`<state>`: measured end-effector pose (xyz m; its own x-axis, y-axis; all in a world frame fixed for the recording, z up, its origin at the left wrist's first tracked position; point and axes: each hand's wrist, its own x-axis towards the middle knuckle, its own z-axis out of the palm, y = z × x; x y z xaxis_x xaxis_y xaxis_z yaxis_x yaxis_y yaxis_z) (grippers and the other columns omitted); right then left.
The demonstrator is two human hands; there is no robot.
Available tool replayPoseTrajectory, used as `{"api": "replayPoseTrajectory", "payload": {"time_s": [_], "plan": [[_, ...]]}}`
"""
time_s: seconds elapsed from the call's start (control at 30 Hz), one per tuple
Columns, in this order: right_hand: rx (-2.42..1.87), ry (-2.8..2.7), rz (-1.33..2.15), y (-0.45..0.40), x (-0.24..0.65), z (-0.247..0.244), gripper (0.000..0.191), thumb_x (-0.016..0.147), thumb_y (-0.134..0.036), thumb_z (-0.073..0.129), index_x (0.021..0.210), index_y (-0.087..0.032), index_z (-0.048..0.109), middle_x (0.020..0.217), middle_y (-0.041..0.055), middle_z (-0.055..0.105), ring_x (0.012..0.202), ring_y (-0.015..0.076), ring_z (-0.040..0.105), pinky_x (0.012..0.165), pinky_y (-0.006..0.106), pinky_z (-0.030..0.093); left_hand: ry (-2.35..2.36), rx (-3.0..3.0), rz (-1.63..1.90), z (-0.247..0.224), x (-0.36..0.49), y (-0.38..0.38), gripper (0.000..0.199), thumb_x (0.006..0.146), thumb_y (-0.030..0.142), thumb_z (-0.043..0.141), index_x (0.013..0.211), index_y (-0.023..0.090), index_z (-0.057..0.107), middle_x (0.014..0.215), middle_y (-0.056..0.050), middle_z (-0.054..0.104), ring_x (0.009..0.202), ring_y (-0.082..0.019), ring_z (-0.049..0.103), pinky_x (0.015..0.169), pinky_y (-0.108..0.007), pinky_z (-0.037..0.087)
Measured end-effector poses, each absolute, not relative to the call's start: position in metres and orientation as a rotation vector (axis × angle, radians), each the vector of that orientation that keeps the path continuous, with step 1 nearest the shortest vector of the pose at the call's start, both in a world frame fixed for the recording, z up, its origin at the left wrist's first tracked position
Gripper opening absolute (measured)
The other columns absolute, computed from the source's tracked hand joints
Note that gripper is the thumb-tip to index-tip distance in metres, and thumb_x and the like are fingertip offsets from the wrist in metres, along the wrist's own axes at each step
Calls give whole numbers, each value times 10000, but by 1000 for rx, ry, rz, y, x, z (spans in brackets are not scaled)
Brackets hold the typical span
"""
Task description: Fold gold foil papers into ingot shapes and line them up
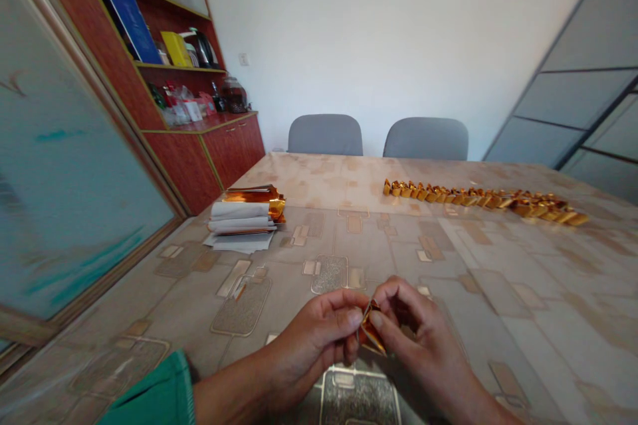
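Observation:
Between my two hands is a small folded piece of gold foil paper [373,332], held above the near part of the table. My left hand [319,339] pinches its left side between thumb and fingers. On the other side, my right hand [419,332] grips it, with the thumb pressed against the foil and the index finger bent over the top. The fingers cover much of the piece. Farther off to the left lies a stack of gold-and-white foil paper sheets [244,226]. A long row of folded gold foil pieces [478,199] stretches across the right side.
A patterned cloth covers the table [279,305]. Two grey chairs [325,134] stand at its far side by the white wall. To the left are a red-brown cabinet [219,153] with bottles and boxes, and a glass-panelled door [64,166].

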<state>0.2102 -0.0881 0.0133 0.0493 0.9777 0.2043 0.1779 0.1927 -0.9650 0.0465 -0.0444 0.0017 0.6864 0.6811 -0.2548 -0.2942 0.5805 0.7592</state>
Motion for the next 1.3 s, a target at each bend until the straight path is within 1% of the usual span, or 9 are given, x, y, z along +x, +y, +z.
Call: {"api": "replayPoseTrajectory", "payload": {"time_s": [0.3, 0.47, 0.57, 0.63, 0.73, 0.83, 0.97, 1.17, 1.3], "plan": [[-1254, -1551, 725, -85, 213, 12, 111, 822, -198, 551, 713, -213, 563, 592, -40, 533, 515, 111, 492, 472, 213, 389, 579, 768, 577, 1, 45, -46, 283, 763, 317, 828, 933, 140, 686, 747, -4, 590, 598, -79, 486, 609, -222, 358], [-1281, -1540, 685, -86, 213, 12, 134, 838, -213, 565, 704, -214, 557, 594, -38, 538, 523, 115, 500, 475, 213, 391, 588, 757, 568, 1, 46, -46, 325, 734, 335, 851, 922, 125, 689, 739, -8, 600, 584, -78, 496, 594, -221, 377], [-1233, -1499, 805, -89, 215, 15, 152, 914, -322, 545, 819, -216, 595, 664, -13, 583, 586, 142, 548, 518, 240, 436, 624, 697, 627, 3, 46, -44, 363, 707, 318, 877, 950, 138, 676, 770, -7, 624, 596, -75, 505, 602, -217, 387], [-1179, -1509, 829, -91, 215, 16, 193, 915, -390, 560, 981, -219, 618, 787, 23, 636, 681, 175, 596, 585, 278, 483, 662, 651, 722, 4, 47, -43, 391, 698, 300, 892, 974, 158, 654, 852, -21, 664, 654, -84, 549, 643, -219, 410], [-1190, -1557, 829, -91, 213, 15, 269, 882, -355, 626, 1120, -231, 611, 920, 52, 669, 745, 193, 621, 636, 305, 503, 692, 641, 838, 3, 49, -44, 409, 710, 303, 891, 992, 179, 622, 919, -27, 686, 733, -103, 594, 704, -231, 434], [-1198, -1603, 845, -89, 211, 10, 96, 938, -266, 578, 996, -239, 649, 915, 40, 679, 787, 189, 643, 689, 313, 504, 665, 701, 836, 0, 50, -46, 398, 732, 325, 877, 978, 181, 599, 772, 20, 637, 665, -91, 571, 659, -222, 424], [-1183, -1626, 819, -89, 210, 8, 82, 946, -258, 573, 956, -232, 651, 897, 41, 678, 804, 197, 648, 705, 329, 506, 651, 830, 806, -3, 50, -47, 382, 779, 382, 827, 987, 184, 576, 630, 66, 553, 520, -66, 479, 544, -205, 357], [-1276, -1651, 693, -81, 228, 19, 134, 934, -240, 548, 933, -245, 682, 885, 37, 705, 778, 198, 657, 675, 325, 502, 795, 1091, 889, -3, 45, -40, 369, 816, 414, 756, 1045, 175, 592, 839, 3, 623, 575, -83, 527, 578, -231, 400], [-1520, -1712, 350, -63, 308, 20, 172, 937, -332, 552, 973, -237, 690, 920, 59, 728, 766, 219, 672, 690, 346, 527, 864, 1135, 892, -2, 42, -39, 302, 795, 364, 747, 993, 176, 617, 907, -25, 640, 598, -94, 528, 593, -241, 418]]}}
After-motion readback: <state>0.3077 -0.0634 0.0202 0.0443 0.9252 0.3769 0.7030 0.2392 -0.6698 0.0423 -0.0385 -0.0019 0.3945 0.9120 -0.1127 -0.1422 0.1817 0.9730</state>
